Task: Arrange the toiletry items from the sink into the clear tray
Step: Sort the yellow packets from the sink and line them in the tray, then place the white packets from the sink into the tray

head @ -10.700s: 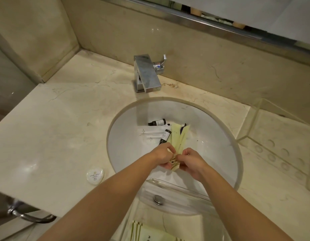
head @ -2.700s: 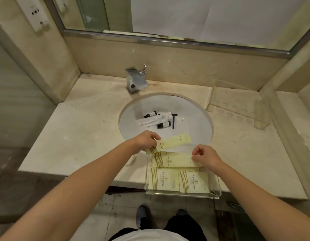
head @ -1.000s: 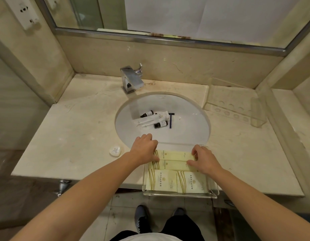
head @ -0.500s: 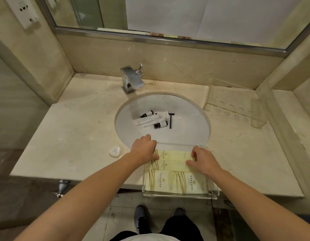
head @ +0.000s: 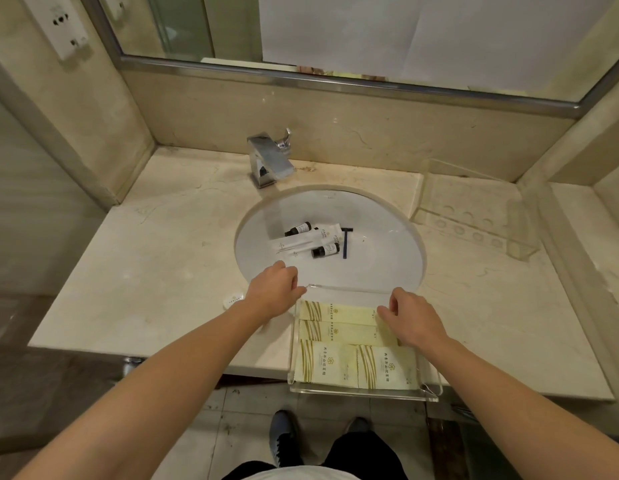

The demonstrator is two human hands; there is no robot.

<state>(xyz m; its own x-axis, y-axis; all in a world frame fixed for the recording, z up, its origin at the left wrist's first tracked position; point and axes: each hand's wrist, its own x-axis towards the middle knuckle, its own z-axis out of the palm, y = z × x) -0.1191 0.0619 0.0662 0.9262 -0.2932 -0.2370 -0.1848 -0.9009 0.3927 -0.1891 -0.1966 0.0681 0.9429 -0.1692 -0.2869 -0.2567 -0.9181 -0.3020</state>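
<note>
A: Which step is this?

B: Between items, I'd say. Four pale packets [head: 339, 332] lie flat in the tray [head: 363, 393], which sits on the counter's front edge, just before the sink [head: 387, 237]. Half a second ago both hands pressed on the upper packets; now they have lifted off.

A: And the hands?

B: The left hand [head: 271, 291] hovers at the tray's far left corner, fingers loosely curled, holding nothing I can see. The right hand [head: 410, 315] hangs over the packets' right ends, fingers bent and relaxed, also empty. Whether its fingertips touch a packet, I cannot tell.

A: What's left?

B: In the sink: two dark bottles [head: 323, 251], a white tube [head: 327, 233], a long white sachet [head: 292, 244] and a razor [head: 345, 242], bunched together. The next move likely calls for a reach forward over the tray's far wall and a pinch on one small piece, the razor by its handle
</note>
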